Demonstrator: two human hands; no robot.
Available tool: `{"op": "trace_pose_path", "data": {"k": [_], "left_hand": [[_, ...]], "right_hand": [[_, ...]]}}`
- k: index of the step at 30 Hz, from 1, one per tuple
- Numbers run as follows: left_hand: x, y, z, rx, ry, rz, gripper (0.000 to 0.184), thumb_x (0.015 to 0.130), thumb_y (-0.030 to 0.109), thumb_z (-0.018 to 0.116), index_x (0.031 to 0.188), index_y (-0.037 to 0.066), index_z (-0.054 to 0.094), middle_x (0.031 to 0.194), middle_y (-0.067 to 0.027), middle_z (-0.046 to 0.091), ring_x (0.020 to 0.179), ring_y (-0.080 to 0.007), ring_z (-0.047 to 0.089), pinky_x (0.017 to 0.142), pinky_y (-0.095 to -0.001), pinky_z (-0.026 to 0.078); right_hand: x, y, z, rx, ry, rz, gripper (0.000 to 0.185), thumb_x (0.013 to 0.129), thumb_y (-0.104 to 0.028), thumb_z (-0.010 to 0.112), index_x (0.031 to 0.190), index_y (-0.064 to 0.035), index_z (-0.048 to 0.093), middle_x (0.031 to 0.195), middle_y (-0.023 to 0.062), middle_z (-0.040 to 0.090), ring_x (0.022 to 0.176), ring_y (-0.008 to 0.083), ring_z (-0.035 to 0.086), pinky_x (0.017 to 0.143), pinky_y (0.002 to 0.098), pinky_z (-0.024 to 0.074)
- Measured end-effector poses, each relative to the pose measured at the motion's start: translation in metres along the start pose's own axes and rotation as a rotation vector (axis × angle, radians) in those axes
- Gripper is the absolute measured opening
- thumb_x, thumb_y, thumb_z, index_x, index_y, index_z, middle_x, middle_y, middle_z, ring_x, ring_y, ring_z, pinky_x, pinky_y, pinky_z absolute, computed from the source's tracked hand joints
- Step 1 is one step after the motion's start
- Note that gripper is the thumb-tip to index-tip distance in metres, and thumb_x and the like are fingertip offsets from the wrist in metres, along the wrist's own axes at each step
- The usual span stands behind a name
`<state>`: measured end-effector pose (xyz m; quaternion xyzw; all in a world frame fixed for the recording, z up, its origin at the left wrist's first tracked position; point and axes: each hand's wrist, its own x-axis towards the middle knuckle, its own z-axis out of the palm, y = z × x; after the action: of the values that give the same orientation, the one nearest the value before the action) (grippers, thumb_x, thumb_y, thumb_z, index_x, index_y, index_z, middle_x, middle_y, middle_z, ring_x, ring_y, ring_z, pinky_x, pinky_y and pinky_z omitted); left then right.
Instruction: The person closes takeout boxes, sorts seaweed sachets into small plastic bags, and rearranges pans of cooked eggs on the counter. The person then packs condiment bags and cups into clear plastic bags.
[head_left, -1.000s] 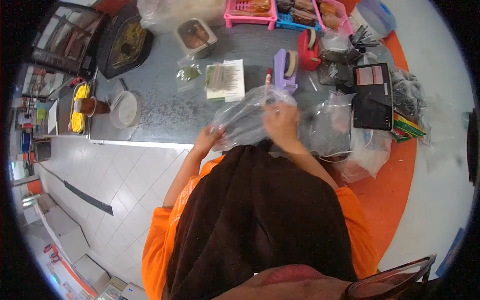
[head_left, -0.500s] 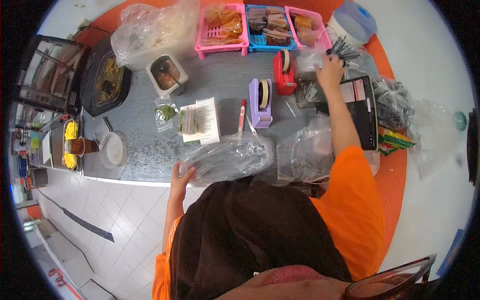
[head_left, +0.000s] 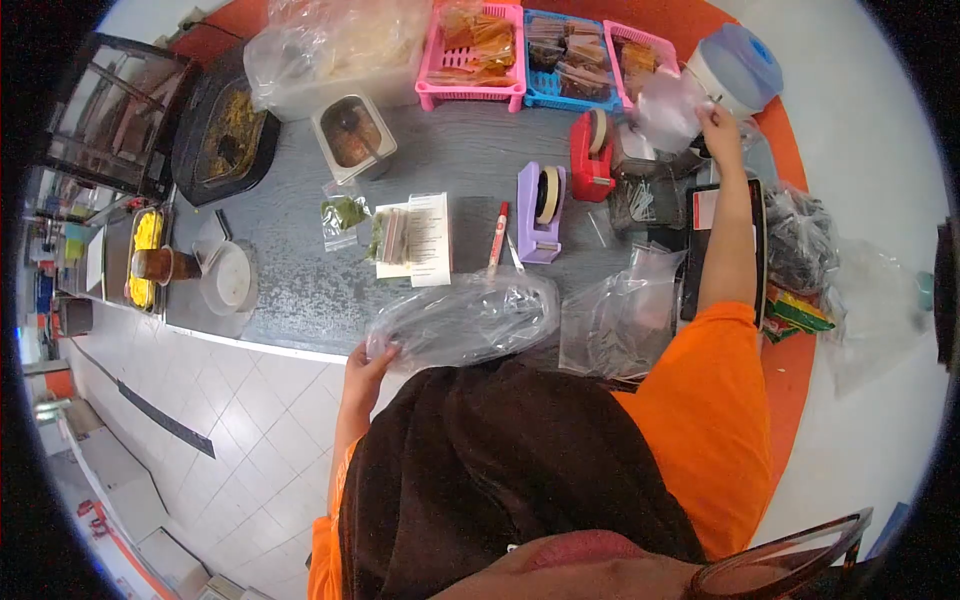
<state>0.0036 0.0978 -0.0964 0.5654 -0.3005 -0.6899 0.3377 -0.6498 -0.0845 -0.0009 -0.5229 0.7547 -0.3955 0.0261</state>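
At the table's front edge, my left hand (head_left: 370, 370) has its fingers closed on the left end of a large clear plastic bag (head_left: 465, 320). The bag lies crumpled in front of my body. My right hand (head_left: 718, 132) is stretched out to the far right, its fingers pinched at the edge of a translucent whitish plastic piece (head_left: 668, 112); whether this is a lid or a small bag I cannot tell. Just below it sits a clear container (head_left: 645, 200) with small white items. A flat clear bag (head_left: 620, 315) lies right of the large one.
Purple (head_left: 541, 225) and red (head_left: 592, 165) tape dispensers stand mid-table, near a red marker (head_left: 498, 238). Leaf packets (head_left: 392, 235) lie on printed paper (head_left: 430, 240). Pink (head_left: 472, 90) and blue (head_left: 570, 100) baskets of packets line the back. A metal food tub (head_left: 352, 140) stands left.
My right hand has moved right and slightly away, and the translucent piece has shifted right with it. My left hand stays on the large bag. The whole view has shifted a little.
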Motion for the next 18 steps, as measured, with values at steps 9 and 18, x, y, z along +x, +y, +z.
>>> {"op": "trace_pose_path", "data": {"k": [9,18], "left_hand": [[-0.013,0.013,0.019,-0.206,-0.037,-0.222,0.043,0.087,0.026,0.056,0.122,0.006,0.042,0.107,-0.0078,0.057,0.094,-0.0221,0.058,0.078,-0.0353,0.049],[0.012,-0.011,-0.008,-0.074,0.014,0.08,0.042,0.084,0.017,0.059,0.12,0.004,0.041,0.1,-0.0085,0.057,0.086,-0.0197,0.059,0.071,-0.0311,0.051]], "right_hand": [[-0.233,-0.227,0.032,0.354,-0.43,-0.347,0.014,0.078,-0.005,0.051,0.091,-0.0036,0.056,0.089,0.0103,0.057,0.082,0.0251,0.054,0.074,0.0341,0.0434],[-0.379,-0.214,0.136,-0.371,-0.974,-0.432,0.023,0.082,-0.02,0.051,0.102,-0.0071,0.053,0.091,0.0168,0.057,0.086,0.0331,0.058,0.073,0.0437,0.047]]}}
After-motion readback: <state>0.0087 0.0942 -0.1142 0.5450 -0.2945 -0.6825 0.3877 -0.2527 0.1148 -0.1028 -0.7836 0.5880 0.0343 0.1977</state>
